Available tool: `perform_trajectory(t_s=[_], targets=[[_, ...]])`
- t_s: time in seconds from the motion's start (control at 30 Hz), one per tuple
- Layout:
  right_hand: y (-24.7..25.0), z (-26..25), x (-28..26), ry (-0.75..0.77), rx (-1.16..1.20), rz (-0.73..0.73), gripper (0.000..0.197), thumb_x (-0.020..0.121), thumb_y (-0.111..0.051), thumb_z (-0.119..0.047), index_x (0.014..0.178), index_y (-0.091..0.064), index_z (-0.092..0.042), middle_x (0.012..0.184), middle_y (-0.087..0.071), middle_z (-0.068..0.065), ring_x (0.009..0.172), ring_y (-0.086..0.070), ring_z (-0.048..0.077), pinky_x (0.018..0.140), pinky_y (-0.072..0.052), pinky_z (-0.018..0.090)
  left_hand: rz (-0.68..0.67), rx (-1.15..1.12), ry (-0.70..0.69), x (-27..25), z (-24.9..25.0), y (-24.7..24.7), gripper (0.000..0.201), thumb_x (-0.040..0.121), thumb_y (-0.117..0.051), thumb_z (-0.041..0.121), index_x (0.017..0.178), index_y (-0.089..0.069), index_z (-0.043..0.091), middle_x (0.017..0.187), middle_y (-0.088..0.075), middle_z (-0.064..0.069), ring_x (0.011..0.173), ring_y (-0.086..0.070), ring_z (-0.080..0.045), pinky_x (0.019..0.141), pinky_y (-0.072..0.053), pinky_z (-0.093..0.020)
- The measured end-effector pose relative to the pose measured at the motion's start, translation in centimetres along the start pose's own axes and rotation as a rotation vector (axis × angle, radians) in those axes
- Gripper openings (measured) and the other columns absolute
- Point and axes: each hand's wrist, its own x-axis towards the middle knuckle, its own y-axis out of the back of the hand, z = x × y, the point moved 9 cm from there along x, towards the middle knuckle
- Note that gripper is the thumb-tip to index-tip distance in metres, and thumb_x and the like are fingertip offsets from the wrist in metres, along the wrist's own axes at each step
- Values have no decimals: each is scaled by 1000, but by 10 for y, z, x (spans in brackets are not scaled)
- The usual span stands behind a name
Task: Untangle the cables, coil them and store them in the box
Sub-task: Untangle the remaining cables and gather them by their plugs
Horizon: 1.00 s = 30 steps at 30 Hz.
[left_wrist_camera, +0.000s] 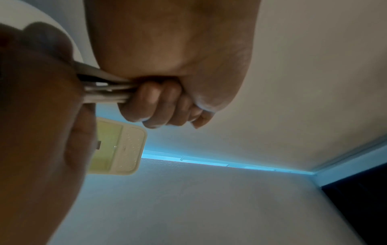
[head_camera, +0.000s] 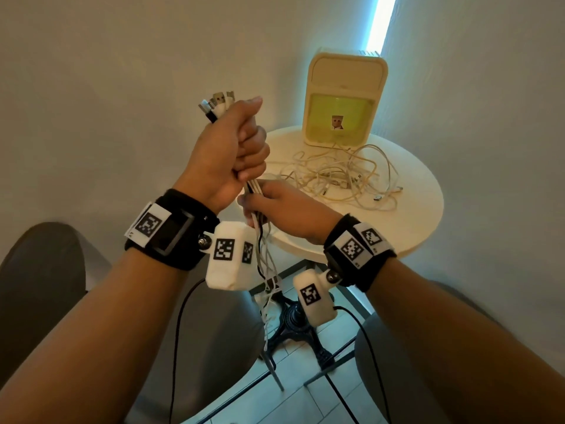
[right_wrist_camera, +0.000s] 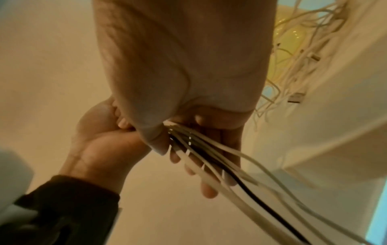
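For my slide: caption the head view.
Left hand grips a cable bundle; right hand holds it below.

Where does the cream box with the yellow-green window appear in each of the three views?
Head: the box stands upright at the back of the round table, upper right of centre.
Left wrist: left of centre, partly hidden behind the right hand.
Right wrist: only a blurred yellow patch at top right, behind the tangled cables.
Shared landmark: the held cable bundle.

A glossy cream plastic box with a translucent yellow-green window [head_camera: 345,96] is standing on a smooth matt off-white round table [head_camera: 422,209]. Smooth white and black rubbery cables [head_camera: 260,240] are showing shiny metal plug tips [head_camera: 217,99]. Black cloth wristbands [head_camera: 180,237] are looking matt.
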Motion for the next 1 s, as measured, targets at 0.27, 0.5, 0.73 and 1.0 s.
perform_trajectory(t_s=[0.27, 0.5, 0.73, 1.0], targets=[[17, 16, -8, -45, 93, 212, 53, 100, -68, -23, 57, -38, -23, 50, -35, -8, 45, -30, 6, 54, -28, 29, -37, -57, 71, 9, -8, -20, 56, 108, -52, 34, 63, -21, 24, 53, -14, 5, 45, -10, -12, 41, -10, -26], [28, 26, -22, -38, -65, 195, 47, 100, -68, -21, 59, -46, -16, 52, -45, -1, 46, -41, 8, 51, -35, 23, 56, -76, 8, 11, -25, -34, 53, 107, -54, 28, 73, -13, 27, 51, -13, 6, 44, -8, -12, 41, -9, -26], [100, 20, -52, 0, -189, 141, 13, 100, -70, -31, 99, -72, -18, 87, -71, -8, 75, -65, 7, 75, -55, 27, 37, -44, 18, 18, -37, -39, 55, 109, -53, 33, 72, -14, 23, 55, -11, 2, 43, -11, -13, 36, -17, -23], [170, 66, -38, -203, -350, 374, 44, 99, -66, -15, 141, -61, -26, 80, -69, 3, 57, -59, 15, 50, -49, 24, 96, 50, 62, 22, -58, -48, 51, 108, -55, 31, 65, -30, 25, 57, -19, 4, 46, -15, -12, 36, -17, -22]])
